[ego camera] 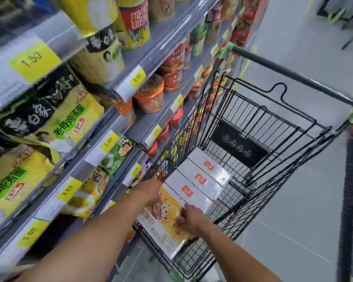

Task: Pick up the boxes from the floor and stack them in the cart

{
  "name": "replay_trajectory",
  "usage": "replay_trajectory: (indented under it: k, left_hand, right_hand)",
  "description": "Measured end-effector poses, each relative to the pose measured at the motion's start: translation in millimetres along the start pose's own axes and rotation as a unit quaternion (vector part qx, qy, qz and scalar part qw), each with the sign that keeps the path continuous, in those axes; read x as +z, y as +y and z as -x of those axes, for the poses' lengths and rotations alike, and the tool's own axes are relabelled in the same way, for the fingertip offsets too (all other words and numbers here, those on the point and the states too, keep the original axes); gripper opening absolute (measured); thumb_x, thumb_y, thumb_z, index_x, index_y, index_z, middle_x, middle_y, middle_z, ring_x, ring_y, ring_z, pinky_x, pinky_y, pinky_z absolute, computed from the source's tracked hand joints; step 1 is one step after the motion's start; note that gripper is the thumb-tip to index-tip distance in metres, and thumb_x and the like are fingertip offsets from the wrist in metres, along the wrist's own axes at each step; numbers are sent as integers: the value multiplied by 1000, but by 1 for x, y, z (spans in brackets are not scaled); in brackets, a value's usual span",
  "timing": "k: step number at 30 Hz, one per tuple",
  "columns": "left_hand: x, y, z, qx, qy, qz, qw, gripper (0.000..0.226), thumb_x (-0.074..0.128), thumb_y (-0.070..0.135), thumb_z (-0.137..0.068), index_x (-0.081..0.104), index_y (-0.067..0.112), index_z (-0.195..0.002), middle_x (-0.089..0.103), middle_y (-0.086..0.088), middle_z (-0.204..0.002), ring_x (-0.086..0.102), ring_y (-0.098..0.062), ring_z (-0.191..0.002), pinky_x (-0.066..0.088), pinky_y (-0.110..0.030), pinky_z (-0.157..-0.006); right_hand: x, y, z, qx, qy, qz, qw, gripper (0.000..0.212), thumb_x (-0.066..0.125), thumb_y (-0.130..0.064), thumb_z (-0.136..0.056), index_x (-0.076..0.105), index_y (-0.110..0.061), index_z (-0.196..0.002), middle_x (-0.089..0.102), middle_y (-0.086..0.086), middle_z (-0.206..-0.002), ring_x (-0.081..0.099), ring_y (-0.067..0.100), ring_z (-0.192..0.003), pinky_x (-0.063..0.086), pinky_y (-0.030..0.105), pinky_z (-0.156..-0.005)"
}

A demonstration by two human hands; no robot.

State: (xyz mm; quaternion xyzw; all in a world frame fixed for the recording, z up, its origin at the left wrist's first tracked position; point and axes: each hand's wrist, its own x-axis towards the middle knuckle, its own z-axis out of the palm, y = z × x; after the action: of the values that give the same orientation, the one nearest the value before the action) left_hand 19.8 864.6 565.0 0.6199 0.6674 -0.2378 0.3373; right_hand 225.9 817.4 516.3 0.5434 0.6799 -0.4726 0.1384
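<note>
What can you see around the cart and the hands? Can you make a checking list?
Surface: grey floor, bare where it shows.
Job's things: black wire cart holds three white boxes side by side; a yellow box is tilted at the near end, leaning on the cart's rim.
Clutter: nothing seen on the floor.
Hands: left hand is on the yellow box's far edge by the cart's side; right hand rests on its top face. The exact grip is too blurred to tell.
Cables: nothing seen.
Surroundings: shelves of noodle packets and cups with yellow price tags, close on the cart's left; another black frame at the right edge.
</note>
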Motion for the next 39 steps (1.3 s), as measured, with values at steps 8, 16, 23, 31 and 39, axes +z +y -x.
replay_trajectory:
  k: [8,16,23,31,39]
  left_hand:
    - [-10,5,96,-57,63,111,990,58,57,40,-103,42,17,-154,44,-6,-157,48,-29,-139,44,-40,-110]
    - [31,-40,264,-155,171,206,951,49,52,38,-106,51,13,-148,45,-8,-156,47,-28,-137,39,-39,-113]
    - [143,-115,471,-297,214,320,874,21,55,32,-105,57,26,-124,57,-3,-102,52,-23,-82,45,-37,-76]
    - [341,-88,786,-561,264,431,656,9,65,29,-96,56,27,-96,60,7,-86,56,-11,-72,51,-32,-83]
    - [483,-14,1101,-742,280,407,453,11,74,31,-85,72,20,-89,73,1,-88,71,-19,-79,61,-36,-76]
  right_hand:
    - [-76,-38,54,-125,42,152,980,68,50,-46,-104,29,-11,-158,35,14,-161,36,30,-146,33,40,-116]
    - [-63,-167,150,-346,22,274,897,55,52,-45,-104,44,-18,-151,53,8,-147,54,27,-129,46,42,-104]
    - [65,-296,262,-519,-62,354,775,50,49,-45,-105,48,-23,-149,58,1,-142,59,22,-122,49,34,-92]
    - [293,-368,455,-669,-187,396,601,50,50,-47,-104,43,-26,-149,53,-2,-147,55,21,-128,48,38,-102]
    - [499,-363,695,-787,-248,366,430,66,50,-56,-101,33,-25,-157,40,-1,-159,41,20,-143,37,42,-116]
